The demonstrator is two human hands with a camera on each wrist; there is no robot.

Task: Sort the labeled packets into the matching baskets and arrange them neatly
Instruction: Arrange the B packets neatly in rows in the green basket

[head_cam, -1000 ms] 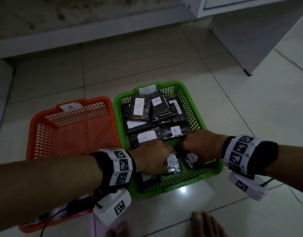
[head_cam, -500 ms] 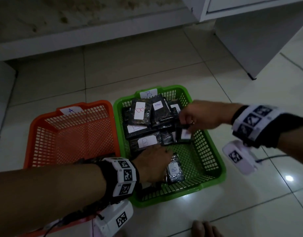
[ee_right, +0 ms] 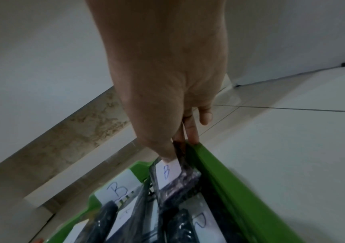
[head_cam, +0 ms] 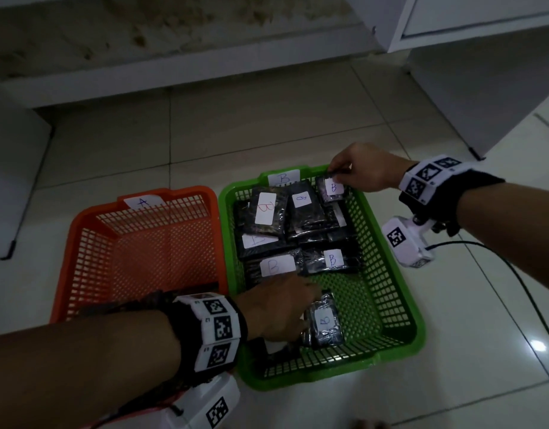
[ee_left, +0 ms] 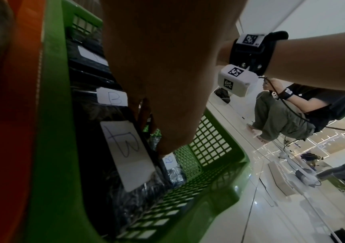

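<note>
The green basket (head_cam: pixel 313 377) marked B (head_cam: pixel 284 178) holds several dark packets with white B labels. My right hand (head_cam: pixel 341 173) is at its far right corner and pinches the top edge of a B packet (head_cam: pixel 332 189), which stands tilted against the wall; the right wrist view shows the thumb on its label (ee_right: pixel 168 172). My left hand (head_cam: pixel 282 311) is low in the near left part, fingers curled along the edge of a B packet (ee_left: pixel 125 152). Another B packet (head_cam: pixel 324 323) lies just right of it. The orange basket (head_cam: pixel 186 191) marked A (head_cam: pixel 143 202) holds nothing.
The baskets sit side by side on a pale tiled floor. A white cabinet (head_cam: pixel 483 88) stands at the back right and a low ledge (head_cam: pixel 174 78) runs behind. A black cable (head_cam: pixel 514 274) trails from my right wrist. Another person (ee_left: pixel 281 115) crouches further off.
My right hand has lifted a B packet from the middle of the green basket and carried it to the far right corner. My left hand has stayed low in the near left part.
</note>
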